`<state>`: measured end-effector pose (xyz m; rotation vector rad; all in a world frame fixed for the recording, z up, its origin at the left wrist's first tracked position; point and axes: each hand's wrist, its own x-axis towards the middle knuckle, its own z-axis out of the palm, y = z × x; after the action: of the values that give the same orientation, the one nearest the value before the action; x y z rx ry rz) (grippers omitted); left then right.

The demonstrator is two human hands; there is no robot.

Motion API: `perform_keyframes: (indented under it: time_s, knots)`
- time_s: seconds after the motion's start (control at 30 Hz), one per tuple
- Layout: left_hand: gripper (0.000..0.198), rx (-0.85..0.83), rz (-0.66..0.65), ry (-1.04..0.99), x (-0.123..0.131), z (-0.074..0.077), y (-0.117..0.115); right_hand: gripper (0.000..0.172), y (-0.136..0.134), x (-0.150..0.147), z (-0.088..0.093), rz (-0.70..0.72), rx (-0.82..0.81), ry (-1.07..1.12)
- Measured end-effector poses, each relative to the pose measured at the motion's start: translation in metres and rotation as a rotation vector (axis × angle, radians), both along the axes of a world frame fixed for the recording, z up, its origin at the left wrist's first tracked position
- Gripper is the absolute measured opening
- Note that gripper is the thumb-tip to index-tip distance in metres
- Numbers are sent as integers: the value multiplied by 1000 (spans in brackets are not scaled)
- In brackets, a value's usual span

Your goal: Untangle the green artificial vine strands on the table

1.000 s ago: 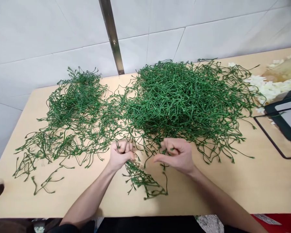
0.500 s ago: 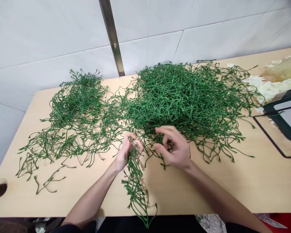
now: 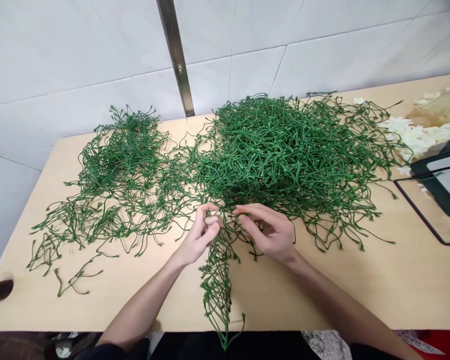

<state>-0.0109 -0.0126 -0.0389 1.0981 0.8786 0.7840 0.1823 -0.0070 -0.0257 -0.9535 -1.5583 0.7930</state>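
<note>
My left hand (image 3: 200, 237) is closed on the top of a bunch of thin green artificial stems (image 3: 218, 280), which trails down toward me past the table's front edge. Thumb and forefinger of my right hand (image 3: 272, 232) are pinched close to the left one, at the near edge of a big tangled heap of green stems (image 3: 281, 145). A stem seems to be between those fingertips, though it blends into the heap behind. The stems are dark green, branching, with small tufted ends.
A smaller stem pile (image 3: 123, 145) lies at the back left, with loose stems (image 3: 75, 282) in front of it. White petals (image 3: 416, 135) and a black-framed object (image 3: 444, 175) are at the right. A tiled wall (image 3: 116, 45) bounds the wooden table behind.
My right hand has moved left toward my left hand, and its fingers have closed to a pinch. The hanging bunch has swung slightly, and the left thumb now presses against the fingers.
</note>
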Motion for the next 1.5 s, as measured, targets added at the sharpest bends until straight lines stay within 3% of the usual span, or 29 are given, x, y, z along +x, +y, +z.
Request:
perform_keyframes:
  time_s: [0.17,0.27,0.4,0.5,0.7,0.87,1.0,1.1,1.2,1.3,1.5]
  knots:
    - [34,29,51,-11,-2,-2,4,30,1,4,-1,-178,-110,122]
    - [30,134,39,7,-5,-1,8,33,5,6,-5,-256,-79,47]
    - [33,236,22,-84,-8,1,11,17,8,10,-9,-340,20,-77]
    - [34,201,67,-137,-9,0,11,15,6,8,-7,-254,15,-79]
    - [30,189,141,-273,-2,-4,12,39,3,2,-9,-102,1,-43]
    - [29,126,143,-284,0,-8,11,29,5,5,-9,-133,-5,-80]
    - [26,190,165,-248,-3,-13,11,18,2,3,-1,46,-100,-98]
    - [24,217,186,-202,-4,-13,13,8,-1,-2,0,173,-37,-119]
    - [26,171,184,-108,-3,-8,13,16,-2,-6,-2,235,-21,-101]
    - [30,88,170,-31,0,0,12,20,-3,-7,-6,280,-103,-99]
    - [40,26,182,-11,5,7,10,8,-2,-6,-3,369,-202,-188]
